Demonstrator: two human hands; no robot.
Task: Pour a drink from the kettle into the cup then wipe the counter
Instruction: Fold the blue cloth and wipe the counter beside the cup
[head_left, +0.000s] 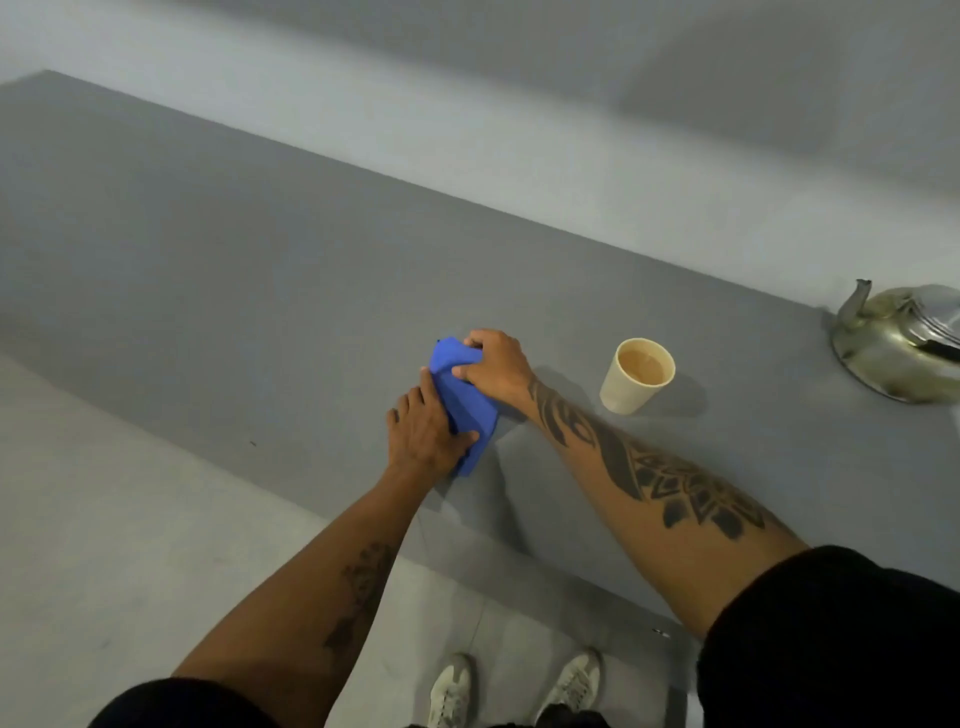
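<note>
A folded blue cloth (464, 400) lies on the grey counter (208, 291). My left hand (423, 428) presses on its near end, fingers closed over it. At the cloth's far end my right hand (496, 366) grips the fabric with fingers and thumb. A cream paper cup (636, 382) stands upright to the right of my hands, holding a light brown drink. Farther right, at the frame's edge, sits a metal kettle (898, 345) with its spout pointing left; it is partly cut off.
The counter's front edge runs diagonally from the left down to the lower right, with pale floor tiles (130, 545) below it. My white shoes (519, 686) stand on the floor. A light wall (519, 130) rises behind the counter.
</note>
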